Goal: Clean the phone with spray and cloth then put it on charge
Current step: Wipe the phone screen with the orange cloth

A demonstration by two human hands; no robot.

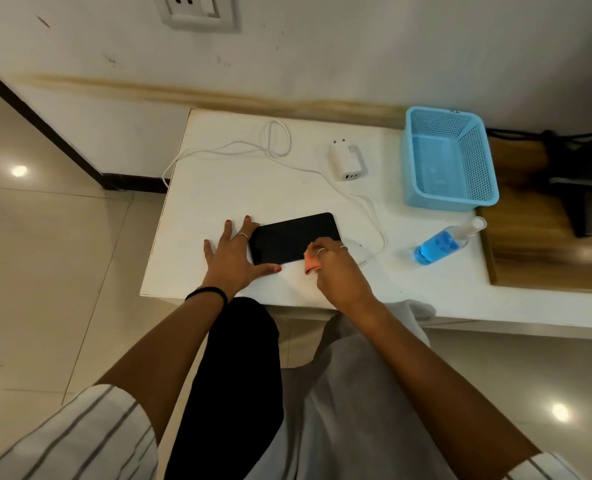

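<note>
You have one phone (292, 237), one cloth (312, 262), one spray bottle (441, 243), one charger plug (347, 160), one cable (280, 157) and one basket (448, 157) on the white surface (218, 188). The blue basket holds nothing you can see. The phone lies flat, screen up, long axis running left to right between your hands. Your left hand (234, 256) is spread flat, fingers (249, 225) straight against the phone's left end. Your right hand (336, 265) pinches the orange cloth on the phone's right part. The bottle lies tipped on its side, right of your right fingers.
</note>
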